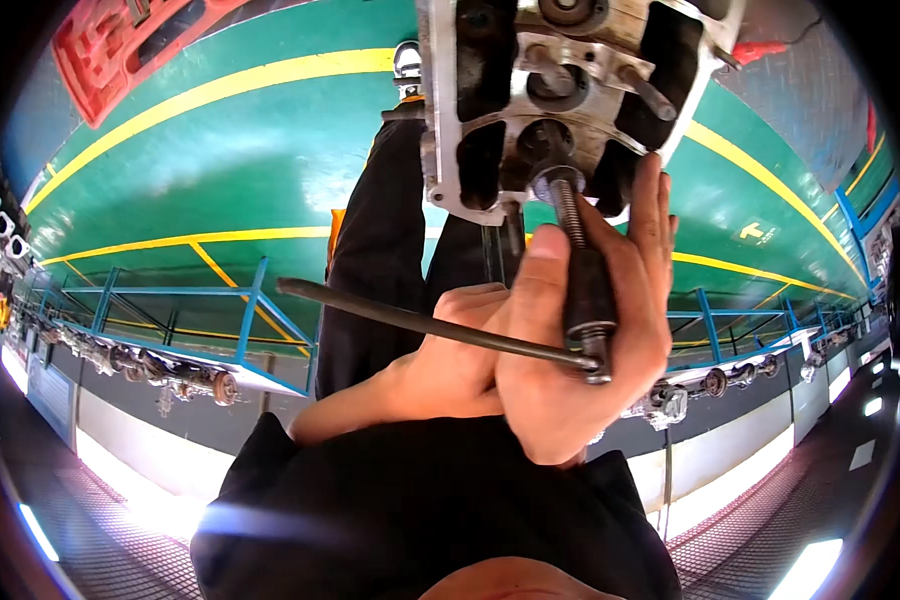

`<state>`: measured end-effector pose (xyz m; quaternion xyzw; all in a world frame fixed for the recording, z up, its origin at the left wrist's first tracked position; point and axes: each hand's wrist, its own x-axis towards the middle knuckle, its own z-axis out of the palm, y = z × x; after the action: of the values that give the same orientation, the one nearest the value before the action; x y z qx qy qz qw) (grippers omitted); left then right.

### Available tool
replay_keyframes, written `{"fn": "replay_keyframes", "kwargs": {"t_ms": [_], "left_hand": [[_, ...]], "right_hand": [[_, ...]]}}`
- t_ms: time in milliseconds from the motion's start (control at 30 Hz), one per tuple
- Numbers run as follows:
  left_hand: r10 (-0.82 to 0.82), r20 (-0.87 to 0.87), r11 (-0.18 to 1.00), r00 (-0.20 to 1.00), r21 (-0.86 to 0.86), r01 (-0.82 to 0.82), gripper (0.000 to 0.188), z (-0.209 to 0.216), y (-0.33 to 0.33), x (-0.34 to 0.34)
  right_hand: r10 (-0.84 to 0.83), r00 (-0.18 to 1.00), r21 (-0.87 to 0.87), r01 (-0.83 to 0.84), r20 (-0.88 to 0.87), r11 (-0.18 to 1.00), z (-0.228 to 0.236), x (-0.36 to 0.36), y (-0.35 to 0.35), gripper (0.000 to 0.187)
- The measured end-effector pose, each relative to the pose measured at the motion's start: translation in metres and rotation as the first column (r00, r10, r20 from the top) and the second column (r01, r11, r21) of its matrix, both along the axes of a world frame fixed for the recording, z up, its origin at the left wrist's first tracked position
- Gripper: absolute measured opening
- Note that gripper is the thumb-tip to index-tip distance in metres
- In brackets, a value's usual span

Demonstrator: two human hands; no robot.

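A metal cylinder head (610, 130) with dark ports, valve bores and studs stands at the top of the view. A screw-type valve spring compressor (588, 290), with a threaded rod and dark sleeve, presses its round end into one bore. My right hand (610, 350) wraps the sleeve, thumb on its left and fingers extended along its right toward the cylinder head. A long bent bar (410, 320) runs left from the tool's near end, across both hands. My left hand (460, 325) is curled behind the right one; its fingertips and whatever they grip are hidden.
A red plastic tool case (120, 60) lies at the upper left. Blue-framed racks (175, 290) bearing metal engine parts (185, 370) stand on both sides. The green floor (220, 140) has yellow lines. A red object (760, 50) rests on a grey surface at upper right.
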<state>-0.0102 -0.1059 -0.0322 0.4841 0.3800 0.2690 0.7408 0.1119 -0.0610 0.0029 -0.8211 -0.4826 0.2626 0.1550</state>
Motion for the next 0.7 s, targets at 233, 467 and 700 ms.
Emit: {"fn": "replay_keyframes", "kwargs": {"t_ms": [233, 467, 700], "left_hand": [[0.107, 0.043, 0.978, 0.993, -0.186, -0.097, 0.036, -0.003, -0.024, 0.020], [0.097, -0.216, 0.995, 0.972, 0.009, -0.097, 0.034, 0.009, -0.020, 0.022], [0.165, -0.230, 0.966, 0.959, -0.161, -0.204, 0.028, 0.018, -0.015, 0.032]], "right_hand": [[0.081, 0.995, -0.112, -0.088, -0.065, 0.990, 0.007, 0.013, -0.006, 0.045], [0.733, 0.596, 0.080, -0.755, -0.328, 0.651, 0.047, 0.112, 0.041, 0.092], [0.917, 0.015, 0.389, -0.908, 0.398, -0.154, 0.004, 0.102, 0.133, 0.044]]}}
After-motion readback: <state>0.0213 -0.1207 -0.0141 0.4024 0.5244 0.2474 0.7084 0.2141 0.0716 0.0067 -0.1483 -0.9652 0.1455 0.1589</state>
